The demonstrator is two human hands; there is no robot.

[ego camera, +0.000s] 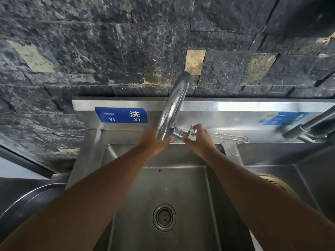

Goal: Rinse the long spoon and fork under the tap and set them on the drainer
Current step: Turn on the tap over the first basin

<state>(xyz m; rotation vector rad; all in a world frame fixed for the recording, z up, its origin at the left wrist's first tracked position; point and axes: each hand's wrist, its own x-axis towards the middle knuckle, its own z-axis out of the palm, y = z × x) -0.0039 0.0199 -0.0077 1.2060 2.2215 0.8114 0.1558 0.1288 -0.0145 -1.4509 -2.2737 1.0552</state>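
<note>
A chrome gooseneck tap rises from the back ledge of the steel sink. My left hand grips the lower part of the tap's spout, thumb wrapped round it. My right hand pinches the tap handle, which carries a red dot. No water shows at the spout. Just right of my right hand, two long thin utensils with twisted metal handles lie on the ledge. Fork tines show at their right end. The left ends are hidden behind my right hand.
The basin's drain strainer sits below my arms. A second tap reaches in from the right over another basin holding a woven object. A large round metal vessel stands at the lower left. Blue signs mark the backsplash.
</note>
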